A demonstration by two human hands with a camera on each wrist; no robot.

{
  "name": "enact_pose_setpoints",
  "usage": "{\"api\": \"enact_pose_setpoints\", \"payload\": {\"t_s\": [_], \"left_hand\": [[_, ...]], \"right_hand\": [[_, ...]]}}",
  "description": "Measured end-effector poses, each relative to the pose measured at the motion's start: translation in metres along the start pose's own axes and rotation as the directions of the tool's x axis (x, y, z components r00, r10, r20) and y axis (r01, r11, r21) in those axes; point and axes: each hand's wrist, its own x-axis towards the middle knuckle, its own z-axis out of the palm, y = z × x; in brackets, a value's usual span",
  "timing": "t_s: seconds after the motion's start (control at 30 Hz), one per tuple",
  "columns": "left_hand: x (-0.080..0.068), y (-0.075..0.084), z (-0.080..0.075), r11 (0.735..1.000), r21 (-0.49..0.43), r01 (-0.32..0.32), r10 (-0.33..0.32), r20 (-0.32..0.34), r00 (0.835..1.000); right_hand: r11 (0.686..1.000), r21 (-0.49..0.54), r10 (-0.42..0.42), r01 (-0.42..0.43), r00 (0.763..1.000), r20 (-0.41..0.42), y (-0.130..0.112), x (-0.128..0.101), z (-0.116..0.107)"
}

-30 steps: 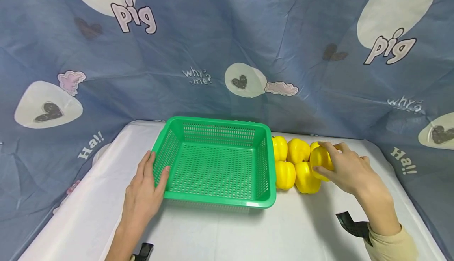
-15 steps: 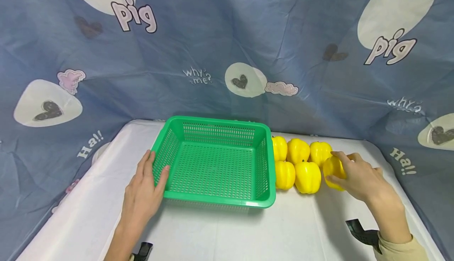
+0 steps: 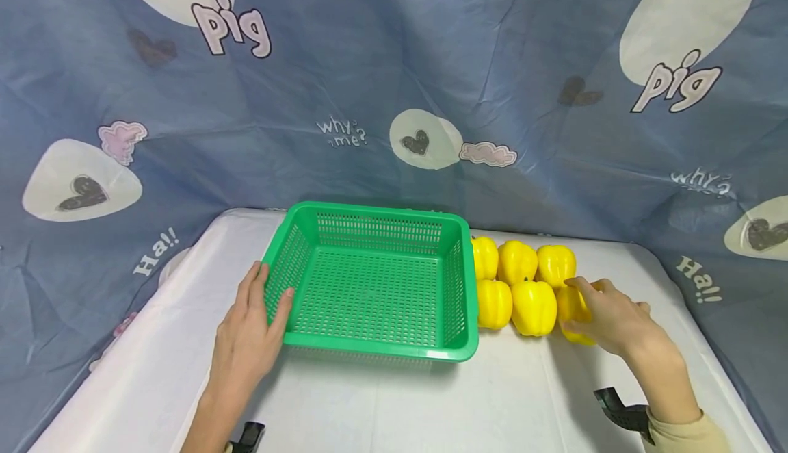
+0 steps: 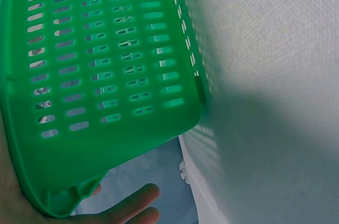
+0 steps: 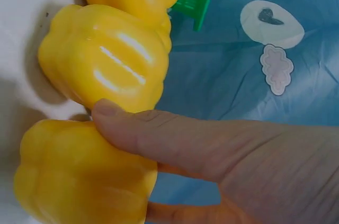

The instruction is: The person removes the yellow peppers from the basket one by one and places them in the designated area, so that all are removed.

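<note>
My right hand (image 3: pixel 615 319) grips a yellow bell pepper (image 3: pixel 572 313) at the right end of the front row. In the right wrist view, the thumb (image 5: pixel 127 128) lies along that pepper's side, right at the neighbouring bell pepper (image 5: pixel 106 57). Several more yellow bell peppers stand close together in two short rows. On the left, my left hand (image 3: pixel 249 333) rests at the side rim of a green plastic basket (image 3: pixel 382 350), thumb over the rim and straight fingers along the outside. The left wrist view has the basket's slotted wall (image 4: pixel 106 144) close up, with extended fingers (image 4: pixel 132 203) past its corner.
A white cloth (image 3: pixel 418 412) covers the table under the basket and peppers. Behind the table hangs a blue printed curtain (image 3: pixel 345 83). The basket's right wall stands close against the leftmost peppers.
My right hand first carried the bell pepper rightward and toward me from over the back row, then moved it slightly left against the front row. The left hand and basket have stayed put.
</note>
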Motion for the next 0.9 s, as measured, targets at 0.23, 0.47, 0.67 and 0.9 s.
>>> {"api": "enact_pose_setpoints", "payload": {"t_s": [0.23,0.47,0.67,0.9], "left_hand": [[0.000,0.000,0.000,1.000,-0.007,-0.004,0.004,-0.004,1.000],[0.000,0.001,-0.001,1.000,-0.007,-0.007,0.007,-0.010,1.000],[0.000,0.001,-0.001,1.000,-0.007,-0.001,0.001,-0.010,1.000],[-0.001,0.001,0.000,1.000,0.001,0.000,0.000,-0.013,1.000]], "right_hand": [[1.000,0.016,-0.010,0.010,1.000,0.023,-0.001,0.001,0.008],[1.000,0.019,-0.007,0.006,1.000,0.022,-0.002,0.001,0.013],[1.000,0.019,-0.015,0.014,1.000,0.016,-0.003,0.000,0.013],[0.999,0.047,-0.021,0.021,1.000,0.009,0.000,-0.001,0.015]]}}
